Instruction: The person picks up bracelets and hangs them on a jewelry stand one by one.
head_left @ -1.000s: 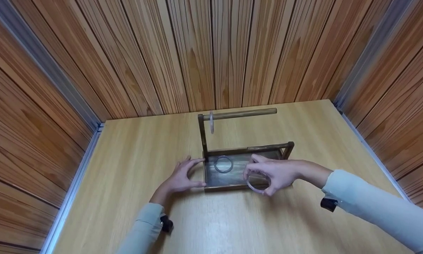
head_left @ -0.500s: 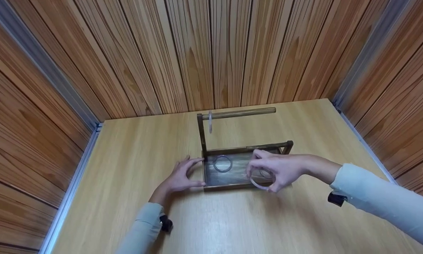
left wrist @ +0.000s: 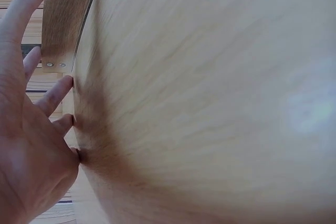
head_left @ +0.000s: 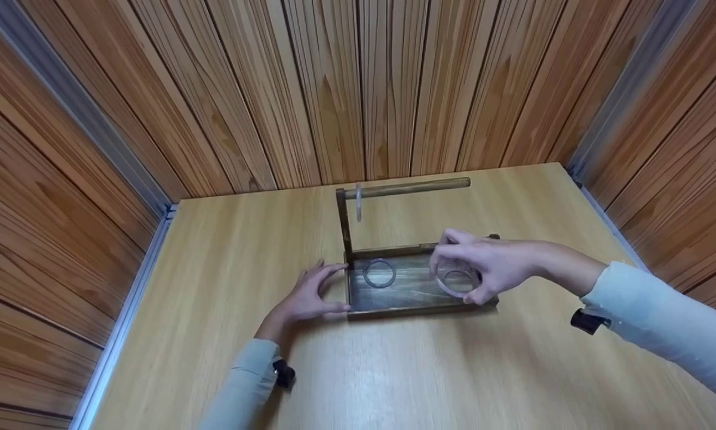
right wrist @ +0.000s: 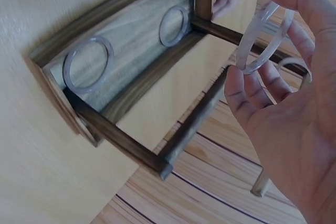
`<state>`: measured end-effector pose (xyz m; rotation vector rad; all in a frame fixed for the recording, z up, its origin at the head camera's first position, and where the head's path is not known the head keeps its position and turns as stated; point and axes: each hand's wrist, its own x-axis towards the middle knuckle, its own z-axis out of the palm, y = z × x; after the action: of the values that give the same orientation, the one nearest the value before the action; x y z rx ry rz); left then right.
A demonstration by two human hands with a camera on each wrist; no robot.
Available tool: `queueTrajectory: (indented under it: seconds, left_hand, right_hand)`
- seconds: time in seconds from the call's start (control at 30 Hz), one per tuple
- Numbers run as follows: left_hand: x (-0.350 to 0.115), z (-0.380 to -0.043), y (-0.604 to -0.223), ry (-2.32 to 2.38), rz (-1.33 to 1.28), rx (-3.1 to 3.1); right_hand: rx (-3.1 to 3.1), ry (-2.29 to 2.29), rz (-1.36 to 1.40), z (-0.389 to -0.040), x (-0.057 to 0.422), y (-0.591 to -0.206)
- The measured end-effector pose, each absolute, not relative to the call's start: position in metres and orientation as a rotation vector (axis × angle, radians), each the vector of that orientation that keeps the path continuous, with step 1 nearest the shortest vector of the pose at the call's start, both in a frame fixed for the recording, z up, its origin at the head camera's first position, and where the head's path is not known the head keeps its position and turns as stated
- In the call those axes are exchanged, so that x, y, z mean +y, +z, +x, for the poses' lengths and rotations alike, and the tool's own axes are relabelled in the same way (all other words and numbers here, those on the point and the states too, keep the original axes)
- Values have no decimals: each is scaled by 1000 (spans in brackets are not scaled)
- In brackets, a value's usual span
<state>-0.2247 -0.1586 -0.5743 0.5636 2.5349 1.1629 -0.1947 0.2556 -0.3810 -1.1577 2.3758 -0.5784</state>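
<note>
Right hand point(head_left: 490, 263): thumb and fingertips pinch 1 held ring point(right wrist: 251, 36) above the tray point(head_left: 402, 292), toward the end away from the left hand point(head_left: 306, 292). Left hand: fingers spread, thumb and index finger touching the tray end beside it; hands well apart. Risks, judged: held ring is pinched only by its rim, so a slack fingertip could drop it onto the outer ring point(right wrist: 67, 72) lying below right hand; right hand could catch the short post point(right wrist: 118, 137) or lower rod point(right wrist: 197, 119) just beyond it; such a knock might skew the tray, since left hand braces only 1 end, and could set the hung ring point(head_left: 359, 206) sliding along the upper rod point(head_left: 417, 189), whose tip is free. Counts: rings 4 (1 in right hand, 1 hung beyond left hand, 2 in tray, including the inner ring point(head_left: 380, 286) nearer left hand); tray 1; rods 2; posts 2, the tall post point(head_left: 344, 224) nearer left hand.
</note>
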Motion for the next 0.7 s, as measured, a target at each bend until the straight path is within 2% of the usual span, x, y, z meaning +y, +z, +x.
queueTrajectory:
  seconds: [0.7]
  left_hand:
    - [-157, -224, -570, 1171, 558, 2536]
  right_hand:
    - [2532, -854, -1275, -218, 309, -357]
